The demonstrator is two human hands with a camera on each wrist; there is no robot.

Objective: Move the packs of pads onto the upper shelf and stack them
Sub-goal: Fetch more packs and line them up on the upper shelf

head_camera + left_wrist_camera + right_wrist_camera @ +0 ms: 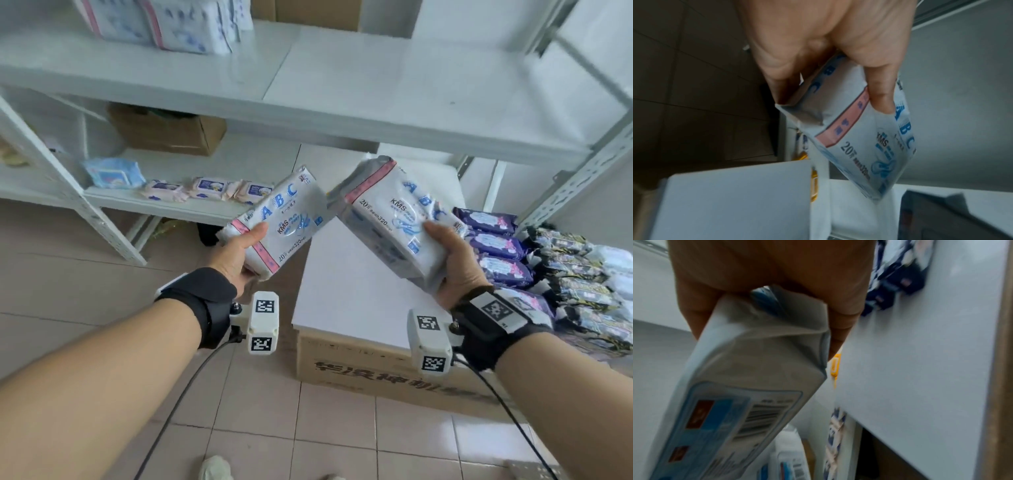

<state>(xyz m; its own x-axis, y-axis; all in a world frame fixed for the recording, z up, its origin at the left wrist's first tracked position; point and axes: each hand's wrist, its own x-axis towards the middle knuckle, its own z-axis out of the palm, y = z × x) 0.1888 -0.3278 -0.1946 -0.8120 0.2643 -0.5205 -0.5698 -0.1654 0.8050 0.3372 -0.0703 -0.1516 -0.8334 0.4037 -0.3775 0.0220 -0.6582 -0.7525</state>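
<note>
White sheet-metal upper shelf (342, 85), flat and smooth, carries glossy white packs (178, 24) at 11 o'clock. Below its front edge, two soft rectangular plastic-wrapped packs are held tilted: left pack (277, 222) is clamped by left hand (236, 253), right pack (394, 219) by right hand (452, 263), thumbs on top.

Cardboard box (164, 132) on lower shelf, white-topped carton (359, 363) on tiled floor (85, 246)
</note>
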